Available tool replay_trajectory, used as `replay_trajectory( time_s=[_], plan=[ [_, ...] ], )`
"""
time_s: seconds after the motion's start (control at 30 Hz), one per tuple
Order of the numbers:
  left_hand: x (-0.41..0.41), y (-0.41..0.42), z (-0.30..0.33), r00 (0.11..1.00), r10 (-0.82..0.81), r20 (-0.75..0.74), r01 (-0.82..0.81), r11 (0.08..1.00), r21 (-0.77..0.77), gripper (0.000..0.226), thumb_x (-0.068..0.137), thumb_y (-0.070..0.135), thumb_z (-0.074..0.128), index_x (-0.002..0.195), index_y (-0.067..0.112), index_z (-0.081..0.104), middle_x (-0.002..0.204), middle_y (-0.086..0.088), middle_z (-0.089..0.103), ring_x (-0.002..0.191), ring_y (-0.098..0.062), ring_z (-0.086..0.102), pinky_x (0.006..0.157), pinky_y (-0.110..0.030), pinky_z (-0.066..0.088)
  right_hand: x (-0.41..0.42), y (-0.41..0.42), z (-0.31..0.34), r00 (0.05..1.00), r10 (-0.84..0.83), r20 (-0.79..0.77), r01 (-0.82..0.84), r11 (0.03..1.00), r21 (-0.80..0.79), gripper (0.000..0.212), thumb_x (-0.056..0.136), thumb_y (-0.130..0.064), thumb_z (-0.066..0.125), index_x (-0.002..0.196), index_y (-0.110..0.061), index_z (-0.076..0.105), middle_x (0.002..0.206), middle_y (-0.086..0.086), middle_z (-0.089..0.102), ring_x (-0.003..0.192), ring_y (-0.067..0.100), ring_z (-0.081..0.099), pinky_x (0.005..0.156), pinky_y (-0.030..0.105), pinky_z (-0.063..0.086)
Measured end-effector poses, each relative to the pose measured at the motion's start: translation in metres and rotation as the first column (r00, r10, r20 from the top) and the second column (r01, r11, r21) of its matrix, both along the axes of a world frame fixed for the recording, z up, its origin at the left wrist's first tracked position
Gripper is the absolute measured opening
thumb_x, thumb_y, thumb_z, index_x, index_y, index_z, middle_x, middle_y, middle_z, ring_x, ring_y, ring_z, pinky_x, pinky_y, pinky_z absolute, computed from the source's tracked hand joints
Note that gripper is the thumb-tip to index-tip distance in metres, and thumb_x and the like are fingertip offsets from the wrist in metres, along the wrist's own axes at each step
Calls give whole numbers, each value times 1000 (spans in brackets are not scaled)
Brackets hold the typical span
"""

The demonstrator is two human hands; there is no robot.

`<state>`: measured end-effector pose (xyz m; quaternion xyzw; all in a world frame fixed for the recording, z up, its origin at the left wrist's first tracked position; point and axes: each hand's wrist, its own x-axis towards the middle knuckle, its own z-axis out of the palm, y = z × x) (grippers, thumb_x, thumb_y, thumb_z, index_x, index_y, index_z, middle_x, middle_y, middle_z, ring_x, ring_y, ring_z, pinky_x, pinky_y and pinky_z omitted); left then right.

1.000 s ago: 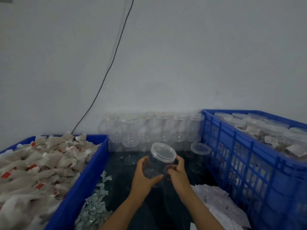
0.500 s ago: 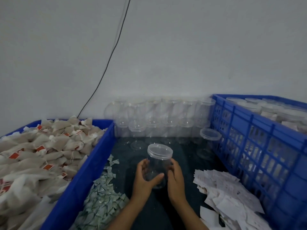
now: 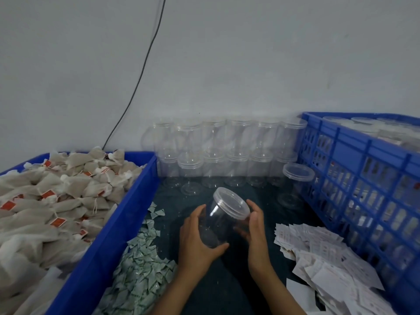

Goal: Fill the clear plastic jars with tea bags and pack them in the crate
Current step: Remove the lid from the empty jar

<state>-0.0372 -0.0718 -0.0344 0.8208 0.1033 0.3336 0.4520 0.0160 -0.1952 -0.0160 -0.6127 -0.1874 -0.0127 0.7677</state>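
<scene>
I hold an empty clear plastic jar [image 3: 221, 220] with its lid on, tilted with the lid up and to the right, over the dark table. My left hand [image 3: 197, 242] grips its lower body, thumb curled under the base. My right hand [image 3: 255, 226] cups the side below the lid. A blue tub [image 3: 127, 214] on the left is heaped with tea bags [image 3: 56, 201] that carry red tags. The blue slatted crate [image 3: 363, 178] on the right holds several lidded jars.
Empty jars [image 3: 222, 153] are stacked two high along the wall, and one more jar [image 3: 295, 180] stands by the crate. Small greenish packets [image 3: 141, 269] lie beside the tub; white paper slips [image 3: 322, 255] lie by the crate. A black cable [image 3: 141, 71] runs down the wall.
The jar went from upright to tilted, its lid now leaning right, and both hands came a little closer to me with it. The view has dipped downward.
</scene>
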Motion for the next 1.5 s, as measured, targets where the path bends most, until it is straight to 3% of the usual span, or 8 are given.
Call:
replay_trajectory(
  time_s=[0.1, 0.23, 0.33, 0.5, 0.83, 1.1, 1.27, 1.5],
  plan=[
    [-3, 1, -1, 1000, 30, 5, -31, 987, 155, 101, 54, 26, 90, 128, 54, 28, 125, 18, 34, 116, 2, 33, 90, 0, 27, 0, -5, 6, 997, 68, -19, -67, 997, 38, 51, 91, -59, 47, 135, -35, 41, 124, -1, 59, 111, 18, 62, 96, 35, 48],
    [-3, -2, -1, 1000, 17, -9, -14, 950, 311, 101, 58, 26, 83, 137, 46, 23, 128, 10, 32, 120, -5, 32, 92, -7, 26, -1, -8, 6, 998, 62, -17, -61, 998, 33, 78, 67, -64, 64, 135, -37, 37, 128, 1, 56, 114, 20, 60, 100, 43, 47],
    [-5, -1, 0, 1000, 12, -16, -4, 915, 404, 98, 61, 27, 80, 140, 42, 24, 131, 3, 33, 122, -10, 32, 95, -14, 28, 0, -10, 6, 1000, 1, -5, 0, 999, 43, 76, 72, -50, 77, 134, -35, 37, 120, 1, 58, 108, 16, 62, 94, 37, 51],
    [-10, 7, 7, 997, -33, -75, 61, 910, 410, 95, 60, 45, 78, 143, 36, 32, 130, 9, 33, 114, -8, 44, 91, -24, 46, 1, -13, 5, 999, -32, -32, 34, 998, 55, 69, 64, -40, 76, 126, -32, 47, 110, -2, 65, 99, 11, 67, 83, 29, 53],
    [-16, 19, 22, 983, -84, -163, 155, 855, 494, 100, 56, 57, 76, 143, 43, 29, 129, 21, 48, 114, -1, 48, 101, -17, 36, 6, -18, 3, 996, 16, -91, -12, 999, 52, 95, 52, -50, 79, 137, -16, 50, 104, -3, 73, 94, 10, 70, 72, 19, 54],
    [-14, 17, 17, 955, -205, -215, 247, 950, 190, 92, 41, 59, 84, 118, 65, 35, 107, 41, 54, 98, 17, 53, 78, -4, 45, 10, -28, 13, 988, 151, -41, -150, 988, 34, 83, 55, -47, 86, 130, -27, 59, 123, -3, 66, 106, 11, 66, 77, 21, 55],
    [-14, 17, 12, 887, -402, -229, 399, 915, -61, 87, 48, 47, 92, 122, 52, 46, 119, 15, 64, 112, -5, 61, 96, -38, 52, 13, -31, 19, 971, 239, 12, -239, 969, 61, 81, 65, -27, 84, 138, -27, 48, 123, 1, 66, 113, 15, 63, 83, 22, 53],
    [-19, 5, 19, 986, -57, -156, 107, 936, 336, 102, 52, 62, 77, 140, 46, 29, 125, 25, 50, 113, 1, 50, 94, -25, 47, 6, -23, 13, 964, 242, -112, -225, 963, 148, 109, 52, -47, 89, 141, -41, 26, 126, 3, 51, 104, 11, 66, 78, 26, 55]
  ],
)
